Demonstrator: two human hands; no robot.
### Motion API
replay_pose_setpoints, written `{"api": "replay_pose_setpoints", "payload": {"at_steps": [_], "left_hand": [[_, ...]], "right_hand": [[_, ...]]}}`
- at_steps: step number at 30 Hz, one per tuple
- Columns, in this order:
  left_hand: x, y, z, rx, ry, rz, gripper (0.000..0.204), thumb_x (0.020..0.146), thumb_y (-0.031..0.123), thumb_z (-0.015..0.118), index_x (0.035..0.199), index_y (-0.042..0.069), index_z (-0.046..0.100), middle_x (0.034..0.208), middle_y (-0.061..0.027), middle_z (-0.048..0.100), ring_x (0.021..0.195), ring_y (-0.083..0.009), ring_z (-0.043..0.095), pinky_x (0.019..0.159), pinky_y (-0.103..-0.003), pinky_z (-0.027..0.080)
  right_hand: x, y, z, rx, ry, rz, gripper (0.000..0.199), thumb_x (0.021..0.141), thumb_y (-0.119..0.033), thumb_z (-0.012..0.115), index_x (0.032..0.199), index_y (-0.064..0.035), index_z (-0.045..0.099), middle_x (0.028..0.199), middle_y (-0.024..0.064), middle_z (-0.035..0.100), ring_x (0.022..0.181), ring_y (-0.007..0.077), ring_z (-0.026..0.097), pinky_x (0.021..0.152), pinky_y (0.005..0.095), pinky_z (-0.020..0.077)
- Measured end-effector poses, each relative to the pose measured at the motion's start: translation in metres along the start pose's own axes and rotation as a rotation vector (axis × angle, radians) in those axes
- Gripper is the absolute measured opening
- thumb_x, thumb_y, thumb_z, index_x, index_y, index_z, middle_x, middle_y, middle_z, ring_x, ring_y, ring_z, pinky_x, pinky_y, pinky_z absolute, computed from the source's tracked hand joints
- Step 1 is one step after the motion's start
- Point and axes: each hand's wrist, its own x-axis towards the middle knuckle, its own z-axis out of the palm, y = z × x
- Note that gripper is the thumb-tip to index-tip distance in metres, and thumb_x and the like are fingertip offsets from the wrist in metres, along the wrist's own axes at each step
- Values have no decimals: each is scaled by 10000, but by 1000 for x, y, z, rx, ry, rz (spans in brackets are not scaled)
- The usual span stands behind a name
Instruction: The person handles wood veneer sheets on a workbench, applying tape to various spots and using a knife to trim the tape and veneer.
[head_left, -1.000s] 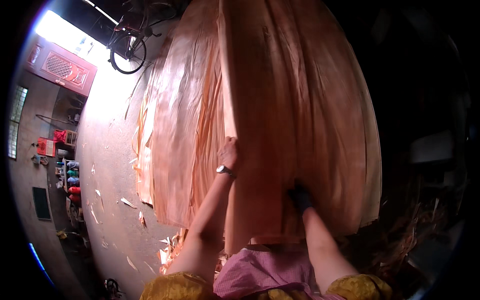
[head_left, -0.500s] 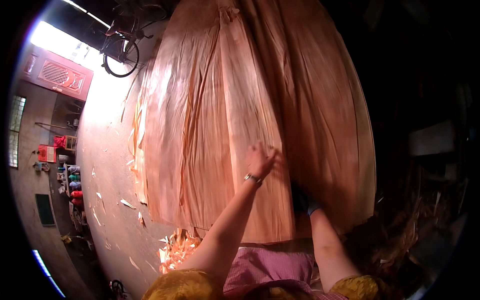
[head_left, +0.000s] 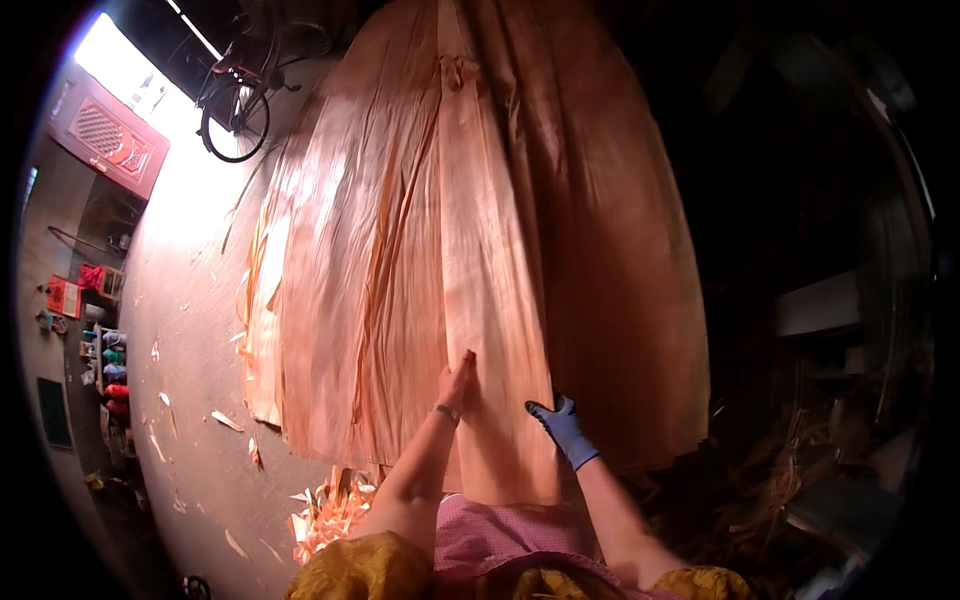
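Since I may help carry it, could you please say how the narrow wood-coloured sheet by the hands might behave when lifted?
The narrow sheet would probably be floppy, as its surface ripples lengthwise. It is likely light for its size, since its edge looks thin. It might split, judging by slivers on the floor.

The scene is viewed from the person's head, by the left one of two fisheye cameras. The view is directed steeply downward and forward, with the wood veneer sheets (head_left: 490, 230) seen from near above in its middle. The forearms (head_left: 408, 480) are shown entering from the lower edge. Toward the upper left rim, the red door (head_left: 108, 130) and bicycle (head_left: 242, 100) are seen tilted and farther away.
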Motion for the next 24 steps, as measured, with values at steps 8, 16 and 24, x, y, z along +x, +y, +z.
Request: {"api": "replay_pose_setpoints", "payload": {"at_steps": [8, 16, 24], "left_hand": [[-132, 103, 58, -242, -304, -115, 684, 845, 619, 622, 1131, -2, 608, 1017, -58, 655, 899, -156, 627, 719, -328, 539], [-324, 76, 230, -604, -843, -236, 845, 917, 695, 368, 1465, 54, 307, 1431, -147, 431, 1266, -283, 479, 1046, -426, 426], [-437, -66, 401, -371, -814, -708, 975, 725, 769, 615, 1410, 101, 422, 1399, -121, 480, 1266, -297, 465, 1063, -487, 357]], "right_hand": [[-92, -205, -35, -138, -107, -273, 393, 843, -171, 745, 1169, 13, 625, 963, 17, 672, 816, 92, 588, 738, 259, 501], [-202, -312, -234, -266, -163, -334, 453, 812, -206, 775, 1158, 37, 615, 1045, 85, 676, 932, 132, 596, 817, 292, 498], [-271, -309, -512, -712, -7, -113, 627, 731, -234, 836, 1232, 25, 561, 1171, 118, 643, 1023, 180, 606, 872, 305, 495]]}}
